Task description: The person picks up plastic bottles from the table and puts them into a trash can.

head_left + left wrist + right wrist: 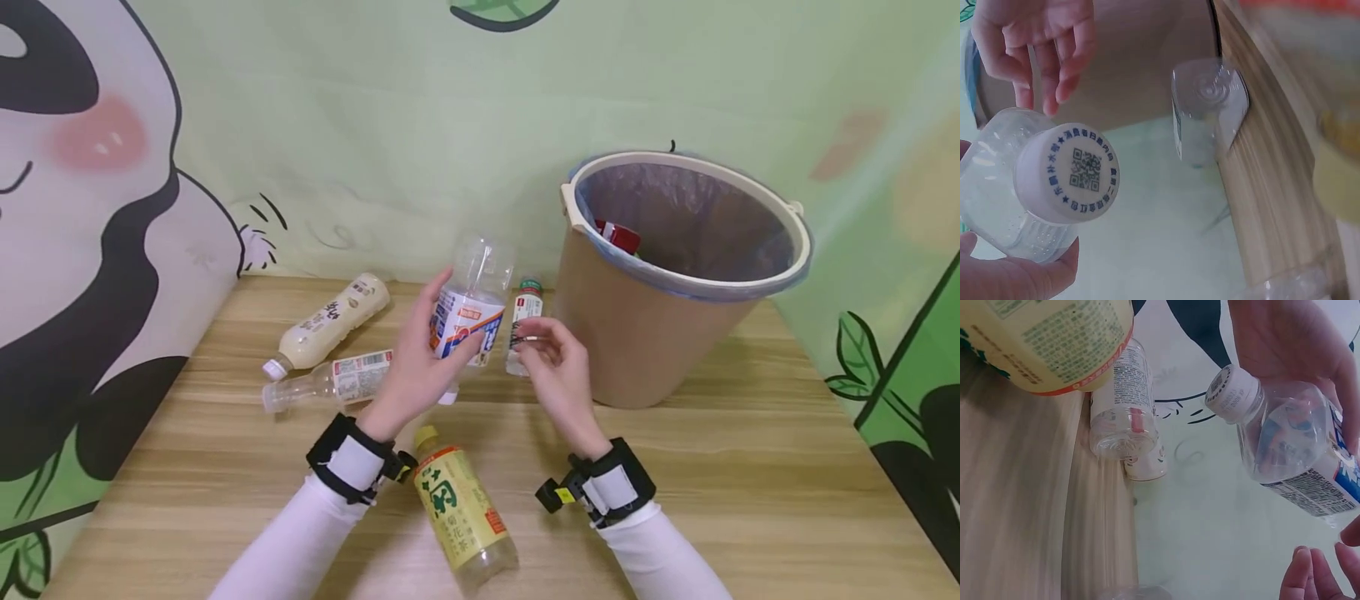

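My left hand (420, 358) grips a clear plastic bottle (480, 267) with a white, blue and orange label, tilted so its base is up. Its white cap (1067, 173), printed with a QR code, points down and toward me. Just right of it, my right hand (558, 375) hovers with loosely bent fingers and nothing in them; its fingertips (1300, 569) are near the bottle's label end. Behind the right hand lies a small bottle (529, 304) with a green cap. A yellow-labelled bottle (461, 508) lies on the table between my forearms.
A brown bin (637, 333) with a bluish liner stands at the back right, a red item (618, 237) inside it. On the left lie a cream-coloured bottle (330, 321) and a clear bottle (300, 392) with a white label. A printed cloth backdrop (405, 125) rises behind the wooden table (750, 467).
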`<state>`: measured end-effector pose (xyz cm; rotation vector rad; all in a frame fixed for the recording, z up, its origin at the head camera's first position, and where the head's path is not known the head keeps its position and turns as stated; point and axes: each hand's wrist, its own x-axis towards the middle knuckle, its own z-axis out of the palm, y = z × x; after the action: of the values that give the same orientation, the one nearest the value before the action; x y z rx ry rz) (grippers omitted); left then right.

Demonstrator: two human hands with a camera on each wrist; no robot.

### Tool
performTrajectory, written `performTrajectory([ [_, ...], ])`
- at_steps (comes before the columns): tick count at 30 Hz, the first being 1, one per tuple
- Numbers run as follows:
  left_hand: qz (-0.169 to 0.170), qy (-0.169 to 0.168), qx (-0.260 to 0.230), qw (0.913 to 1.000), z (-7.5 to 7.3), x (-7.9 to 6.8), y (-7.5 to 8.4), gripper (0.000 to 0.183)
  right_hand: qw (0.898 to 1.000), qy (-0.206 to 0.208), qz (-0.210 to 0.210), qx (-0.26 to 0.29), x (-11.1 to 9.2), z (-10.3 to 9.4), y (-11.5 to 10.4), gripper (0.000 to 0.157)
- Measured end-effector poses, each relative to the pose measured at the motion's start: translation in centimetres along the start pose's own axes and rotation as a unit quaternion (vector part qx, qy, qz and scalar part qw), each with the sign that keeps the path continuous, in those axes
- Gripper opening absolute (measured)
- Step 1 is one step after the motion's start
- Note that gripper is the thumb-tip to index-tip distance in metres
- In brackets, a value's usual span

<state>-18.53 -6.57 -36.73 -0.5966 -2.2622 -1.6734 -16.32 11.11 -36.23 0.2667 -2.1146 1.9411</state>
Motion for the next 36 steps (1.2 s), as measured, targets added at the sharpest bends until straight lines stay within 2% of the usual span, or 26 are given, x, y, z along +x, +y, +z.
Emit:
performTrajectory([
  [6, -0.015, -0.006, -0.056, 0.9983, -0.1, -1.2, 2.8, 0.078, 0.999, 0.004, -0.026, 0.02, 0.1, 0.0, 0.8, 0.025],
  [10, -0.032, -0.007, -0.066, 0.9973, 0.1, -1.8, 3.4, 0.078, 0.999, -0.002, -0.046, 0.028, 0.3, -0.1, 2.2, 0.027],
  [19, -0.051, -0.017, -0.083, 0.9951, 0.4, -2.4, 3.1, 0.076, 0.998, -0.03, -0.058, 0.007, -0.1, 0.4, 2.1, 0.036],
  [25, -0.088, -0.034, -0.096, 0.9909, 0.9, -2.5, 3.1, 0.076, 0.997, -0.048, -0.065, -0.002, -0.4, 0.5, 2.3, 0.042],
  [33, -0.081, -0.04, -0.11, 0.9899, 2.3, -2.7, 0.3, 0.074, 0.995, -0.064, -0.068, -0.019, -0.7, 0.4, 2.6, 0.045],
  [36, -0.08, -0.048, -0.096, 0.991, 2.5, -2.9, -0.1, 0.07, 0.995, -0.064, -0.072, -0.021, -0.6, 0.3, 2.7, 0.046],
])
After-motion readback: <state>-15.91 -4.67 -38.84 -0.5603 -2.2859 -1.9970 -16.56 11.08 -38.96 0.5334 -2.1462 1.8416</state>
